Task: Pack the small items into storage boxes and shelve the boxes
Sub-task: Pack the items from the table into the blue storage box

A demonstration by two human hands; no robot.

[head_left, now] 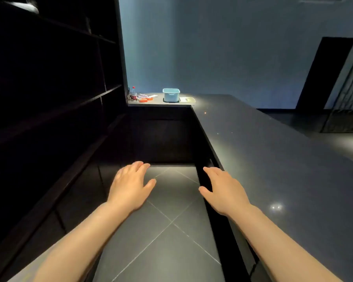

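light blue storage box (171, 95) stands upright at the far end of the dark counter (273, 151), open top up, long axis across the view, handle slot on its near wall. small items (145, 98) lie scattered just left of it beside a red-capped bottle (133, 93); a flat lid (187, 99) lies just right. left hand (130, 186) and right hand (222, 190) hang over the floor, fingers relaxed, each grip empty. dark shelving (49, 98) at left.

Glossy dark countertop (273, 151); light-blue plastic box (171, 95); smooth floor tiles (171, 200).
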